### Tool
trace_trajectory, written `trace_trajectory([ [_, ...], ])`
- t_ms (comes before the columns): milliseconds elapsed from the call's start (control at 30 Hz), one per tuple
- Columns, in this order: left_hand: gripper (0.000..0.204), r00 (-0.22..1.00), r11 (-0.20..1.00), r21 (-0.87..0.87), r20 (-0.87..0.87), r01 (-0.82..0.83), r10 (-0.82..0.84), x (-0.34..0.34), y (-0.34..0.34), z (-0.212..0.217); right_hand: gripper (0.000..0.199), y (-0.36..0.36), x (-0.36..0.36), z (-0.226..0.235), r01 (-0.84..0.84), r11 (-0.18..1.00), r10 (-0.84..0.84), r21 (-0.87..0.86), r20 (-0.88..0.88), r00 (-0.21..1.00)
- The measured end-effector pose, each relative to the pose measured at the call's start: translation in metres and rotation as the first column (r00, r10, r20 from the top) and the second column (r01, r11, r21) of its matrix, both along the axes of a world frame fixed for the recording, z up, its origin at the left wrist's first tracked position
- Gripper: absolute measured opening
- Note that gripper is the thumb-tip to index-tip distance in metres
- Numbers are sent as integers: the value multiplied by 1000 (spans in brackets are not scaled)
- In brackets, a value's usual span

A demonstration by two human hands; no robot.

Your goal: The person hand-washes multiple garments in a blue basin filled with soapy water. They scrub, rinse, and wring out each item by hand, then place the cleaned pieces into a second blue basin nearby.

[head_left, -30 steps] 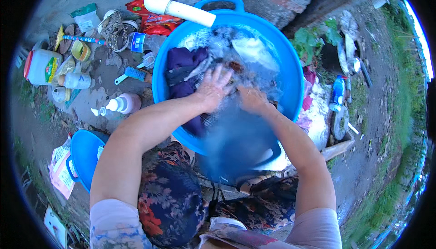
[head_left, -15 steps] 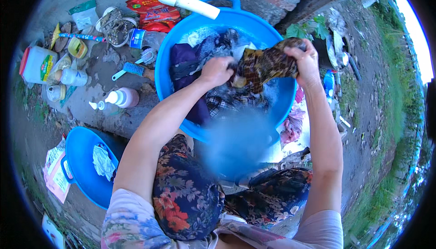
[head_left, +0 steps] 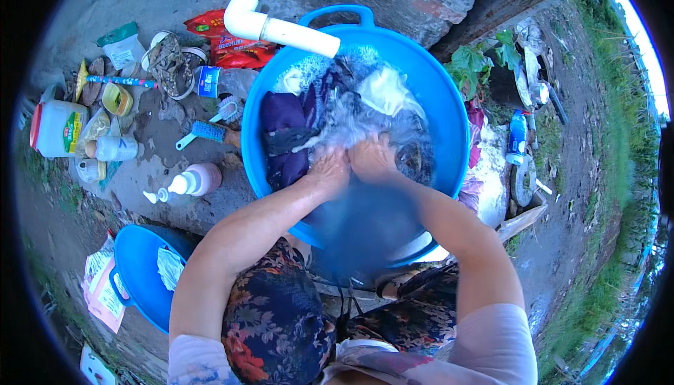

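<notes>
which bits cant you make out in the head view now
- Left hand and right hand, head view: fingertips lost in blurred, wet laundry, so their grip can't be told.
- Large blue tub, head view: near rim partly hidden by a dark blue blur.
- Small blue tub, head view: right part behind the left arm.
- Flat white thing, head view: cut off by the lower edge.

Clothes [head_left: 286, 113] in tub [head_left: 451, 129] | pipe [head_left: 303, 37] above its far side | brush [head_left: 208, 131] — left | bottle [head_left: 517, 136] — right
</notes>
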State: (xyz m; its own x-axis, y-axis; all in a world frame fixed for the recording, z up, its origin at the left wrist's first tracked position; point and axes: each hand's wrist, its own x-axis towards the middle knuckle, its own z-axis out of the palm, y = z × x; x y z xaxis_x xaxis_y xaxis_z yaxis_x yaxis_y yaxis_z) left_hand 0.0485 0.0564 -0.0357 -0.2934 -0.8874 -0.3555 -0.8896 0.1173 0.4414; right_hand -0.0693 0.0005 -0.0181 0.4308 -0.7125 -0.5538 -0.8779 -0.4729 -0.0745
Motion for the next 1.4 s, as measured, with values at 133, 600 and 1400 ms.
trace_trajectory([
  [133,52,1000,994,107,-10,14,-13,-8,-18,-12,30,-38,-48,-108,23,1000,-25,14,234,972],
  [600,50,900,951,-75,-353,-300,256,-1,-13,-3,27,25,-31,-3,258,953,-90,-162,660,746],
  [1400,22,857,844,-383,-490,-375,159,37,-15,43,38,-7,-13,-61,-263,956,272,127,-58,961],
])
